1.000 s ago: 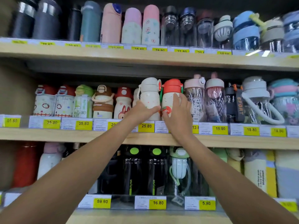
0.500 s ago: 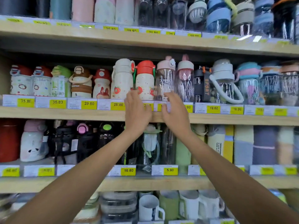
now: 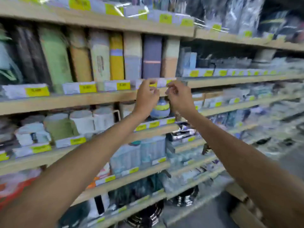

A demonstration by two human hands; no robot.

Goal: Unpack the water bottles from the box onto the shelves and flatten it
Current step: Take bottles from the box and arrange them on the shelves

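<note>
Wooden shelf (image 3: 82, 102) runs just behind both hands, with tall cartons (image 3: 116, 60) upright on it above them (contents hidden). The left hand (image 3: 146, 97) and right hand (image 3: 180, 97) hover close together without touching, fingers loosely curled and holding nothing. White mugs (image 3: 82, 120) sit below-left of the left hand.

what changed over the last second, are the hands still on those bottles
No. Both hands let go of the white and red-lidded bottles and drew back; the left hand and right hand now hover, loosely curled and apparently empty, before a lower shelf edge under upright boxes. The view swung down and right, so those bottles are out of sight. Unchanged: both arms reach forward, hands close together.
</note>
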